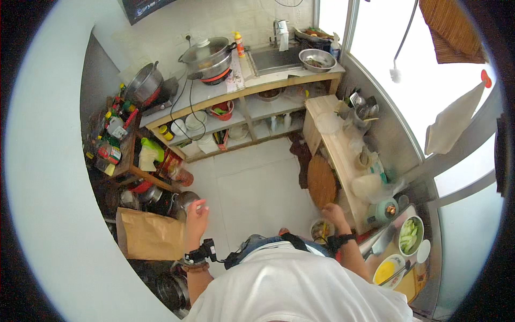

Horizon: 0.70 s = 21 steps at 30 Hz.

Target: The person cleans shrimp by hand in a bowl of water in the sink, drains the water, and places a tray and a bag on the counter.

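My left hand (197, 212) hangs in the air above the floor, its fingers loosely bent and apart, with nothing in it. Beside it, at the left, stands a brown paper bag (153, 233); a dark round pot (188, 199) is just beyond the fingers. My right hand (335, 214) is curled closed, with no object showing in it. It hovers near a bin (321, 231) with scraps inside and the lower end of a round wooden board (321, 180). Near my right forearm are a bowl of beaten egg (387, 271), with chopsticks across it, and a bowl of cut green vegetable (411, 236).
Along the far wall runs a counter with a lidded steamer pot (210, 58), a sink (276, 60) and a metal basin (317, 60). Bottles crowd a wooden stand (127, 155) at the left. A wooden shelf (335, 142) and a knife (380, 242) are on the right.
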Tool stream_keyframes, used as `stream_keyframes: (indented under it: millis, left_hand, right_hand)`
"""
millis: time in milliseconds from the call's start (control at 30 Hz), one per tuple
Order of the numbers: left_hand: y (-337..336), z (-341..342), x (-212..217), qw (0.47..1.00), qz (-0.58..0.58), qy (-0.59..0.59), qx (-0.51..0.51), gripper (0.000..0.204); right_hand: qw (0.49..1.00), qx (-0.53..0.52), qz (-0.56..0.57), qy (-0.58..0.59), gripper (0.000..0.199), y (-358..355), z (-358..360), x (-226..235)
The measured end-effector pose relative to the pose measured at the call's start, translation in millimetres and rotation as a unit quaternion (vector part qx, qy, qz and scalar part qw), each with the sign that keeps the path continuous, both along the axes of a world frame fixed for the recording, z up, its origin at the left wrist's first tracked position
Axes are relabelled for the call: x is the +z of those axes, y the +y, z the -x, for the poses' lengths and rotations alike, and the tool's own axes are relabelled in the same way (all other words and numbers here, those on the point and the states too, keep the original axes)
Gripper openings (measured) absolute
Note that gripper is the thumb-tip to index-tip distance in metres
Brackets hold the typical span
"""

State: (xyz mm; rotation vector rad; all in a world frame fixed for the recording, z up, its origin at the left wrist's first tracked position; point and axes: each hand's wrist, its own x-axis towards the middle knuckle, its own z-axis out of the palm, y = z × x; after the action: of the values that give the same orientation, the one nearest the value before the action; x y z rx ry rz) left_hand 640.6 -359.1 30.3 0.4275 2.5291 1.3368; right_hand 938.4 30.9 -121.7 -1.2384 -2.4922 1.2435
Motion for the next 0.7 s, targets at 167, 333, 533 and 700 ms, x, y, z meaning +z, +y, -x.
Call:
stream_keyframes:
  millis: [167, 333, 533, 700]
  left_hand:
    - [27.7, 24.6, 2.9, 1.000, 0.004, 0.026, -0.001, 0.024]
    - [68.2, 54.5, 20.2, 0.993, 0.017, 0.109, -0.037, 0.021]
    - [128.8, 100.6, 28.0, 0.993, -0.093, 0.068, 0.020, 0.024]
    - [144.2, 168.8, 8.1, 0.986, -0.149, 0.070, 0.017, 0.039]
  right_hand:
    - [0.995, 0.093, -0.013, -0.044, 0.028, 15.6, 5.1, -21.1]
    - [0.998, 0.031, 0.052, -0.018, 0.029, 19.9, -4.9, -18.6]
    - [0.997, -0.062, -0.019, -0.037, 0.026, 23.6, -27.0, -29.1]
    - [0.994, -0.052, -0.020, -0.097, 0.023, 17.6, -14.3, -50.2]
